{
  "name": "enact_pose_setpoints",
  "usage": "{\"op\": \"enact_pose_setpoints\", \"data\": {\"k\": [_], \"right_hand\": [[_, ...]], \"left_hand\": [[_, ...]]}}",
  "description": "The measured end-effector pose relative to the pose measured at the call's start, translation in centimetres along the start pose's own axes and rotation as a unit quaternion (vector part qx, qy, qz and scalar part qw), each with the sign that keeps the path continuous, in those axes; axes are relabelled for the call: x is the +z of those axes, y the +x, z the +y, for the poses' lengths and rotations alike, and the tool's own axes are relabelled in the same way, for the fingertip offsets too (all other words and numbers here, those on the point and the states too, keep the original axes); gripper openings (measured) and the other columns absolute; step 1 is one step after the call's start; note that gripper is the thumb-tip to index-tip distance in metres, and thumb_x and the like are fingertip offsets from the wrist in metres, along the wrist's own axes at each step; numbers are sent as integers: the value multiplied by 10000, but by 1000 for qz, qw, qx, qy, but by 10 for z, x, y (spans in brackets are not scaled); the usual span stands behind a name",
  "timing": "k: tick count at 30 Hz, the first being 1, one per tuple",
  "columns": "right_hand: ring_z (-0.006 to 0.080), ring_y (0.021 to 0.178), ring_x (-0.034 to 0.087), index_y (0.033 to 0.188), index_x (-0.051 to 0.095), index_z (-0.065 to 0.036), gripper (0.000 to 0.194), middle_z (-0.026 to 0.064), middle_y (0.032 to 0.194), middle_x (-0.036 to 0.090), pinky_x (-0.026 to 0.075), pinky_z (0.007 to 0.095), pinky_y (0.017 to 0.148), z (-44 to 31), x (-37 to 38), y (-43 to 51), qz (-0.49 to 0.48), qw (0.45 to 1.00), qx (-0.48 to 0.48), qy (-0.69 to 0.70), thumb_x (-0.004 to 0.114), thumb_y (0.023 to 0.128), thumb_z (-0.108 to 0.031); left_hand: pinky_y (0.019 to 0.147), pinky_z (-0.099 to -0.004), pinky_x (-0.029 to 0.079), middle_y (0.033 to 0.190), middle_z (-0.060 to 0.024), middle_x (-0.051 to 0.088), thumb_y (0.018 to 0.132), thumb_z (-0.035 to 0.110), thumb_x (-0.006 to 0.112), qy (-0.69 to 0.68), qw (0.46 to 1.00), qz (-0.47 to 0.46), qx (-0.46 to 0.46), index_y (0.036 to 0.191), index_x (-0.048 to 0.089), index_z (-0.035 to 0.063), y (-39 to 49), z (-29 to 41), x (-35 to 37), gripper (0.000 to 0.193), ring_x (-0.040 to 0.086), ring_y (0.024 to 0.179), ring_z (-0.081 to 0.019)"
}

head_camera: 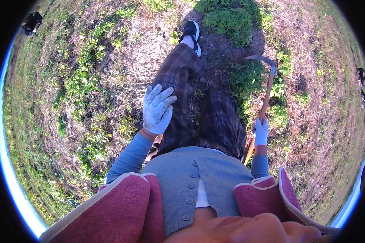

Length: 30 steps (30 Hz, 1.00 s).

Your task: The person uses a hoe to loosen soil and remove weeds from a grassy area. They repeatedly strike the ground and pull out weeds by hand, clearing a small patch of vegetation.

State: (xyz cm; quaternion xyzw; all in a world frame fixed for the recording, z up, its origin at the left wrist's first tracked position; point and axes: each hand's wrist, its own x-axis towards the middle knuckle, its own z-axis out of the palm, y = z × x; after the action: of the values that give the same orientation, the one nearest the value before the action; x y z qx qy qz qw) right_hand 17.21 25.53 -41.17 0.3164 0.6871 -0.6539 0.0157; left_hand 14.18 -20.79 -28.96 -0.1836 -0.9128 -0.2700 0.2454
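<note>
My right hand point(261, 132), in a white work glove, grips the wooden handle point(266, 94) of a long-handled sickle at my right side. Its curved metal blade point(263, 59) points left, over low green leaves and soil ahead of me. The handle's lower end point(249, 151) runs back beside my hip. My left hand point(158, 110), also gloved in soiled white, hangs in front of my left thigh with its fingers spread a little. I see nothing in it. Whether it touches the plaid trousers point(177, 71) I cannot tell.
Leafy green plants point(228, 18) grow ahead, with more in a row at left point(85, 73). Dry straw and pale soil point(130, 60) lie between them. One black sneaker point(191, 33) is planted forward. A dark-clad person point(32, 23) is far left; another partial figure point(363, 79) is at the right rim.
</note>
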Motion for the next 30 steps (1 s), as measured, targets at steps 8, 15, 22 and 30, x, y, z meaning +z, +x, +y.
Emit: {"op": "enact_pose_setpoints", "data": {"k": [8, 15, 22, 30], "right_hand": [[491, 841, 629, 1174, 489, -15, 336, 271, 942, 659, 506, 513, 772, 0, 52, 104, 36, 898, -208, -386, 604, 925, -209], [348, 769, 644, 1080, 537, -16, 249, 196, 895, 646, 517, 437, 742, 97, -2, 47, -18, 927, -67, -369, 603, 881, -151], [256, 692, 573, 1074, 518, -23, 200, 125, 846, 599, 483, 406, 653, 36, 19, 77, 69, 965, -172, -187, 592, 932, -144], [508, 942, 650, 1134, 514, 2, 359, 300, 988, 665, 501, 565, 833, 88, 0, 67, -27, 900, -91, -425, 591, 861, -217]], "left_hand": [[1198, -538, 329, 1277, -40, 701, 782, 25, 691, 24, 1000, -2, -6, 1074, 762, 155, -1, 10, 3, 328, 550, 1315, -331], [1196, -544, 336, 1283, -43, 697, 791, 23, 687, 31, 999, 16, 4, 1074, 760, 149, -5, 6, 7, 318, 542, 1329, -338], [1185, -530, 340, 1276, -42, 701, 777, 22, 657, 28, 1000, -10, 5, 1056, 762, 152, 1, 1, 10, 326, 547, 1315, -337], [1190, -539, 343, 1279, -38, 701, 795, 26, 683, 51, 999, 8, 4, 1077, 761, 149, -4, 12, 8, 318, 546, 1325, -334]]}}
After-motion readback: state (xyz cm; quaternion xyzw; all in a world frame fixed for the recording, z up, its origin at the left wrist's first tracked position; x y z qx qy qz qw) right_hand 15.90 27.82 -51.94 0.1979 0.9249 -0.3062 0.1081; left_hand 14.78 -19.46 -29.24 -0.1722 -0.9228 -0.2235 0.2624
